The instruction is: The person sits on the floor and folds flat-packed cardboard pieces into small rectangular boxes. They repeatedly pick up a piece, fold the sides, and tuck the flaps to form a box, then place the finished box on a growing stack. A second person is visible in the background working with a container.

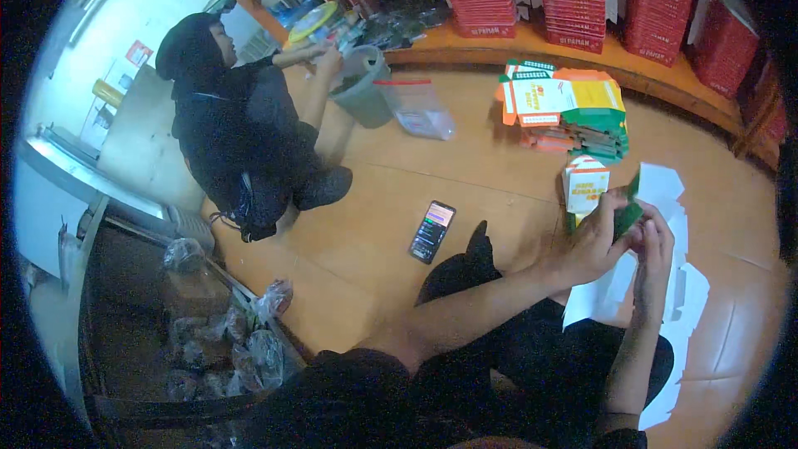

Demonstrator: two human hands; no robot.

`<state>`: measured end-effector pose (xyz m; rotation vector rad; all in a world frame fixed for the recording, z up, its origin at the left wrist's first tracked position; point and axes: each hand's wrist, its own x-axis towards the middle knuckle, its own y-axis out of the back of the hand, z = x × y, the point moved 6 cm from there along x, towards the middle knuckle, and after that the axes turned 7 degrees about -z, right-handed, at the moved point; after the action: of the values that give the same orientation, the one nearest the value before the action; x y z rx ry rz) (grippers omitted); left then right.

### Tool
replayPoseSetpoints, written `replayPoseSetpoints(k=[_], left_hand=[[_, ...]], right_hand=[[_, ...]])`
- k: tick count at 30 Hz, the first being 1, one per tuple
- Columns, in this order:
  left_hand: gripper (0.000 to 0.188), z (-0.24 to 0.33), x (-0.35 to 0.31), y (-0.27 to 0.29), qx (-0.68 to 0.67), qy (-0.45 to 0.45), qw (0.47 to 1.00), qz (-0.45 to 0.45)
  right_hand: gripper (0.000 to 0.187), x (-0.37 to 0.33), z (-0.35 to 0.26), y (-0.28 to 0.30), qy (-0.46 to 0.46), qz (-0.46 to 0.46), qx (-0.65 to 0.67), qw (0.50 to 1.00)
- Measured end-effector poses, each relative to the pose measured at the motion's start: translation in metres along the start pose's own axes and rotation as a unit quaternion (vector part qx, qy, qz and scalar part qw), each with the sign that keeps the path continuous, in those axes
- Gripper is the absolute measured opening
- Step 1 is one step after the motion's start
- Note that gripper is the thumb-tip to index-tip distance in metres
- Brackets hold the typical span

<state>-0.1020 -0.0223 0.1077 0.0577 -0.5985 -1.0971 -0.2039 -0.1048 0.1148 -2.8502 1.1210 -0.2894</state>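
On the right, an unfolded carton blank (683,291) lies white side up across my lap and the floor, with several flaps along its edges. My left hand (597,239) pinches a green flap (628,218) at its upper part. Close beside it, my right hand (652,239) has its fingers closed on the same flap. The fingertips partly cover the flap. Just beyond my left hand stands a small white and yellow carton (587,187), partly hidden by that hand.
A pile of flat printed cartons (573,108) lies ahead. Red box stacks (573,0) fill a wooden shelf (465,46). A phone (432,233) lies on the floor. At left, a person in black (241,125) sits by a bucket (363,91) and a clear bag (420,108); a crate (125,308) holds bagged items.
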Motion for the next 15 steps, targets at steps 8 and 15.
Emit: replayPoseSetpoints(k=[8,15], left_hand=[[0.032,0.027,0.016,0.025,0.126,-0.132,0.983,-0.028],[0.018,-0.003,0.010,0.058,-0.075,-0.037,0.975,0.205]], right_hand=[[0.014,0.006,-0.004,0.042,-0.010,0.115,-0.056,0.992],[0.016,0.007,0.001,0.011,0.016,0.043,-0.030,0.998]])
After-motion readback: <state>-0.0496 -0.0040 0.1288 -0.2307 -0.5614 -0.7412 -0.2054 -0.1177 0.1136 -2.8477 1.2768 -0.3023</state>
